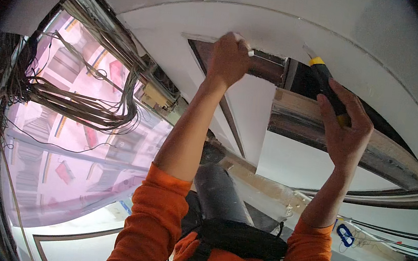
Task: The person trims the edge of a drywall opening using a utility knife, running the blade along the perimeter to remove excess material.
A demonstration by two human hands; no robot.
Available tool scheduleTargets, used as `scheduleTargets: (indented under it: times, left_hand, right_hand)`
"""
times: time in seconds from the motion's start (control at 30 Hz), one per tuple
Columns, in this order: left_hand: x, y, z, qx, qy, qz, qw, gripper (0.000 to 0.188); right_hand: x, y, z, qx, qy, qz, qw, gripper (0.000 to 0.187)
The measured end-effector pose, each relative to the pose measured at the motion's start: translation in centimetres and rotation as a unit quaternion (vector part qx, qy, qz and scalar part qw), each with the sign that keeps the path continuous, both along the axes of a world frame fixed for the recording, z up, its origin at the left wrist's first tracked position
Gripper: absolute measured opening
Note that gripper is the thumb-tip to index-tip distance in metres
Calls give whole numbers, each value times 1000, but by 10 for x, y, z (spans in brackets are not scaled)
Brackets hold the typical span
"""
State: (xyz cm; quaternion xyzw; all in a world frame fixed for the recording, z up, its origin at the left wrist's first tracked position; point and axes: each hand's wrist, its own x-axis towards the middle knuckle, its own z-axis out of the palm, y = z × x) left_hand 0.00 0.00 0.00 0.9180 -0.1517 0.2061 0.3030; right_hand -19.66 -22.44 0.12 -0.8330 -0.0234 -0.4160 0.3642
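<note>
Left hand [228,58]: upper centre of the frame, fingers curled shut on a thin pale strip [203,38] at the edge of the white panel [178,30].
Right hand [344,127]: right of centre, fingers wrapped around the black handle of a tool [326,79] with a yellow collar.
Tool tip: points up into the dark gap [276,69] at top centre.
Beam [297,114]: worn wood, just below the right hand.
Cables [84,102]: a loose bundle, left of the frame.
Sleeves [153,221]: orange, along the lower edge.
</note>
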Motion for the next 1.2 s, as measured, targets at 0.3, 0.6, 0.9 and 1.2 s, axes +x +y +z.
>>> scheduleTargets:
  times: [0.3,0.6,0.9,1.2]
  left_hand:
    - [-14,44,8,-103,-41,-99,989,31]
    - [-75,160,-204,-149,112,-1,983,35]
    - [-431,442,-475,429,566,159,685,28]
    - [-602,372,-442,82,552,382,736,29]
  right_hand:
    - [-1,5,2,18,15,12,1000,32]
    - [-8,5,5,50,69,-10,996,32]
    - [-1,0,-2,-61,3,-28,998,34]
    - [-6,10,8,4,110,-34,993,35]
